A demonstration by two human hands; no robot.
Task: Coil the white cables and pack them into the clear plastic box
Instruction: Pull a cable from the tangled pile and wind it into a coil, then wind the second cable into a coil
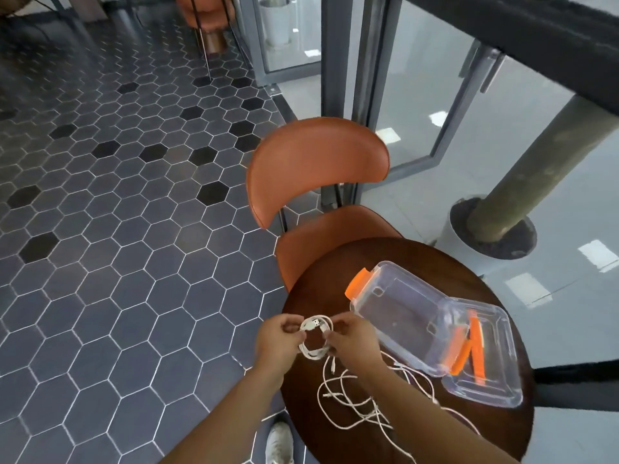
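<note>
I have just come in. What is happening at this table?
A person is coiling cables. The left hand and the right hand pinch a coiled white cable between them, above the edge of the round wooden table. More loose cables lie tangled on the table. The clear plastic box is open with no cable inside yet, and its lid lies next to it.

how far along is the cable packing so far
Done: the clear plastic box is open, its lid off beside it; nothing shows inside it yet. In hand: one coiled white cable, gripped by the left hand and right hand. Left: the loose white cables tangled on the table need coiling, and all of them need packing.
</note>
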